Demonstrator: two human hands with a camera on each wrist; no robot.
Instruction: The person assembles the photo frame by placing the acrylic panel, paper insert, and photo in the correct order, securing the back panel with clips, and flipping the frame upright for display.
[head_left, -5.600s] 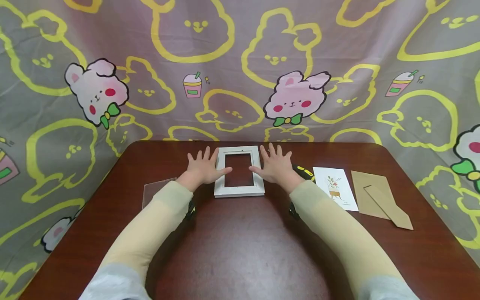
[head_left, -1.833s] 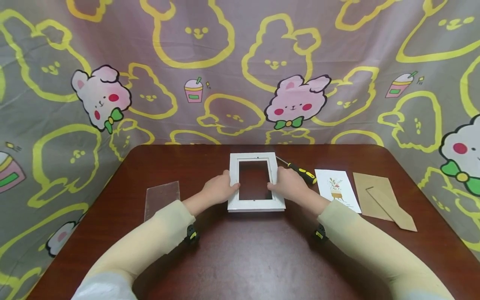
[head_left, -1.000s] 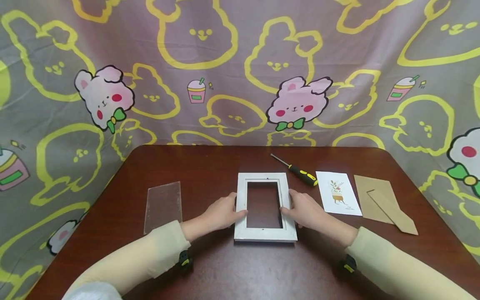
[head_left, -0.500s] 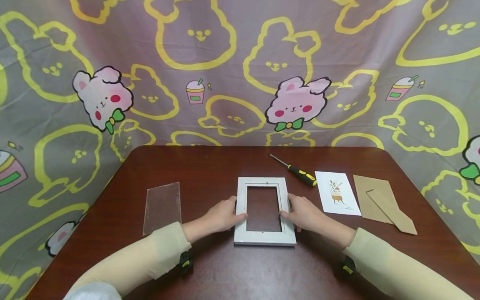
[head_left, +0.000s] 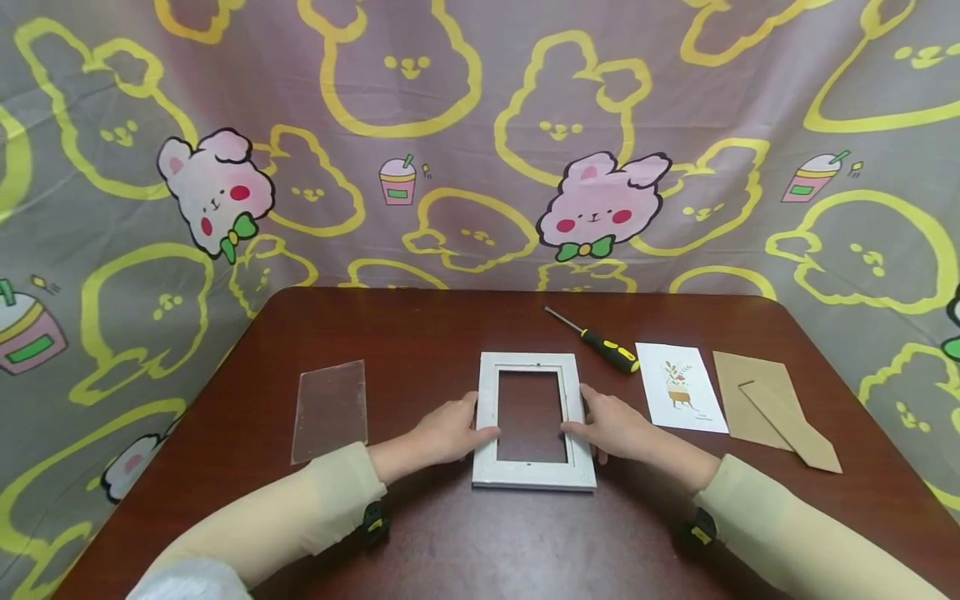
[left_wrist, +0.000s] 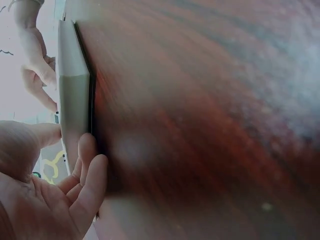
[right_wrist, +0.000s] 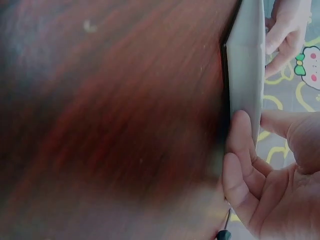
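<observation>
A white picture frame (head_left: pixel 534 476) with a rectangular opening lies flat, close over the table in front of me. My left hand (head_left: pixel 444 429) grips its left side, the thumb on the top face by the opening. My right hand (head_left: pixel 617 425) holds the opposite side in the same way. In the left wrist view, the left fingers (left_wrist: pixel 92 187) lie bent along the outer edge of the frame (left_wrist: pixel 75 100). The right wrist view shows the right fingers (right_wrist: pixel 240 135) against the other edge of the frame (right_wrist: pixel 245 75).
A clear sheet (head_left: pixel 330 410) lies on the brown table (head_left: pixel 405 333) at the left. Behind the frame to the right is a black-and-yellow screwdriver (head_left: pixel 611 350). Beside it lie a white card with a plant picture (head_left: pixel 681 392) and a brown backing board with a stand leg (head_left: pixel 776 408).
From spread flat beside the frame, both hands have closed on its sides. The frame has come toward me and slightly right, uncovering the screwdriver. Over the last half second hardly anything moves.
</observation>
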